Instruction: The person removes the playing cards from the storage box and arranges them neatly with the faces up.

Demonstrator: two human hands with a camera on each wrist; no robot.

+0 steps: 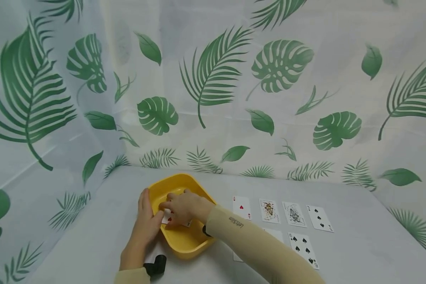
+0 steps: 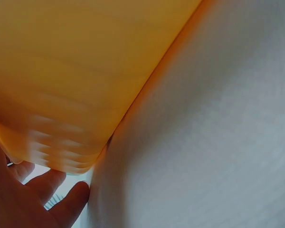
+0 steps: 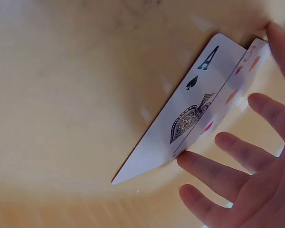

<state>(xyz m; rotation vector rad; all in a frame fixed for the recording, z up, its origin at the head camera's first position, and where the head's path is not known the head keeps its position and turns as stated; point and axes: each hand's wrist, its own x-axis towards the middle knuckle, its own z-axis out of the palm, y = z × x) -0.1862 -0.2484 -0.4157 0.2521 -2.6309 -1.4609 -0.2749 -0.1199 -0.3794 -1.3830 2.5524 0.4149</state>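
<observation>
A yellow plastic tub [image 1: 186, 249] stands on the table, tilted in the head view. My left hand [image 1: 143, 223] grips its left side, the thumb over the rim and the fingers along the outer wall. In the left wrist view those fingers [image 2: 47, 185] reach round the tub's far corner. Down inside the tub, my right hand [image 1: 184, 207] holds a red-suited three [image 3: 232, 95] by its ends, between thumb and fingertips. An ace of spades [image 3: 190, 111] lies partly beneath that card, against the tub's inside.
Right of the tub lie face-up playing cards: an ace of hearts [image 1: 241, 208], two jokers [image 1: 268, 211], a spade card [image 1: 320, 218] and a six of spades [image 1: 303, 250]. My right sleeve [image 1: 248, 240] partly covers other cards. A leaf-patterned curtain [image 1: 230, 134] hangs behind the table.
</observation>
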